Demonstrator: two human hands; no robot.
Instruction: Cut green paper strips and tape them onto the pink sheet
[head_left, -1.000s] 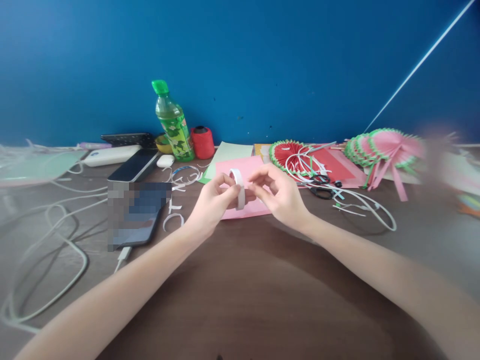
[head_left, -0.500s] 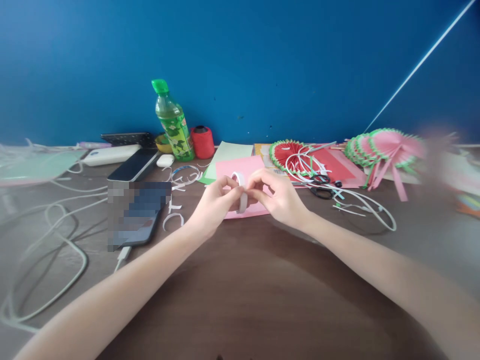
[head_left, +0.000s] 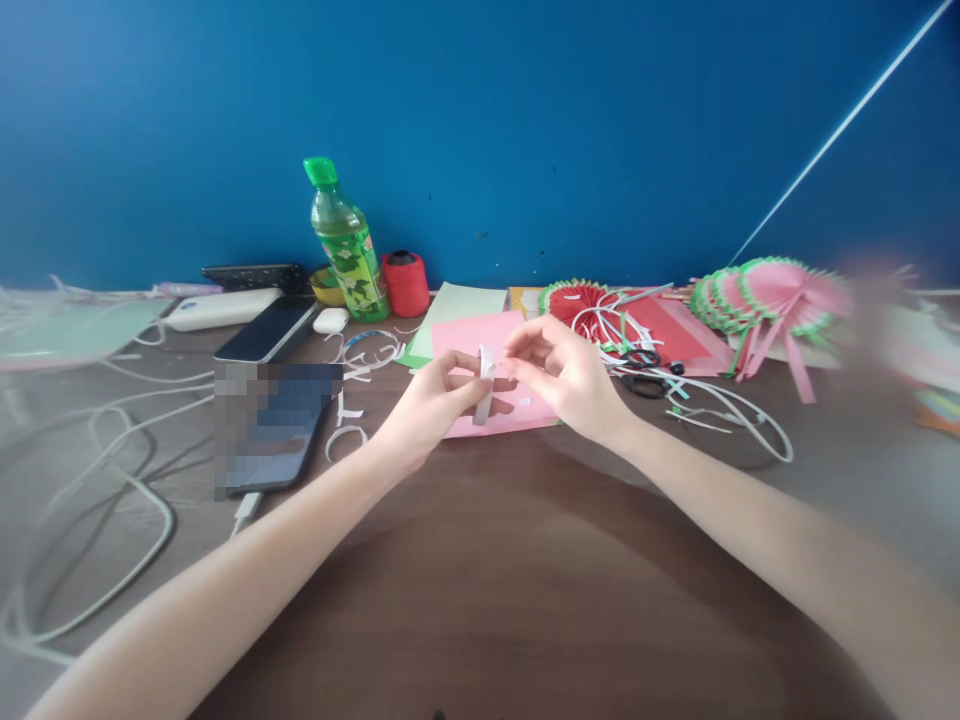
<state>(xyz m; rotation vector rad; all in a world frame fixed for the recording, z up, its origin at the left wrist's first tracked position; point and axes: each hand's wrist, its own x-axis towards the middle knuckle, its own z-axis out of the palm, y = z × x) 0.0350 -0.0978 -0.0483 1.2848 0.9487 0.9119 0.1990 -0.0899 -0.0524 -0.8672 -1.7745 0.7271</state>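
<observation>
My left hand (head_left: pixel 439 400) grips a narrow roll of white tape (head_left: pixel 485 405), held upright between thumb and fingers. Close by on the right, my right hand (head_left: pixel 574 380) pinches at a small pale end of tape that shows between its fingertips and the roll. Both hands are above a sheet of pink paper (head_left: pixel 480 330), which lies on the dark table (head_left: pixel 480 560). A tiny white scrap (head_left: pixel 526 401) is on the pink sheet.
A green bottle (head_left: pixel 349 255) and a red thread spool (head_left: pixel 406 285) stand by the blue wall. Left are phones (head_left: pixel 281 430) and cables (head_left: pixel 142 480). Right are scissors (head_left: pixel 643 372), white cord (head_left: pixel 757 420), a red paper fan (head_left: pixel 566 300) and pink-green folded paper (head_left: pixel 772 290).
My right hand has moved slightly right, away from the roll, and a gap has opened between the hands. The left hand still holds the roll in nearly the same place.
</observation>
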